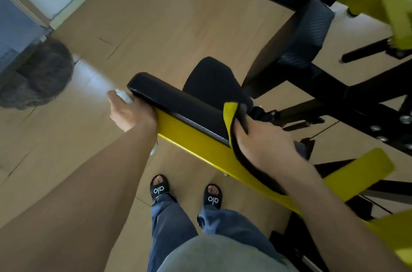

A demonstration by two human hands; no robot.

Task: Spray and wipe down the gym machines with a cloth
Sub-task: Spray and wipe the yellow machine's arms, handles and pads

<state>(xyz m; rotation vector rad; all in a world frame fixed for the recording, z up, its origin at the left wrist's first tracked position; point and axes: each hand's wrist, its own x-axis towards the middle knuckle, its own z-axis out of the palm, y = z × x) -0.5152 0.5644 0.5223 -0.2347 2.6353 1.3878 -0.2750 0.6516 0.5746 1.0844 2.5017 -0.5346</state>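
Note:
A yellow-framed gym machine [196, 144] with a long black pad [178, 102] crosses the middle of the head view. My left hand [129, 113] grips a white spray bottle [123, 95] at the pad's left end; most of the bottle is hidden behind my hand and the frame. My right hand [265, 144] holds a yellow and black cloth [231, 129] against the right end of the pad, and the cloth hangs down over the yellow beam.
More black pads [307, 35] and black bars [334, 93] of the machine stand at the upper right. A grey round object [42, 75] lies on the wooden floor [156, 15] at the left, by a wall. My feet in black slides [185, 191] stand below the beam.

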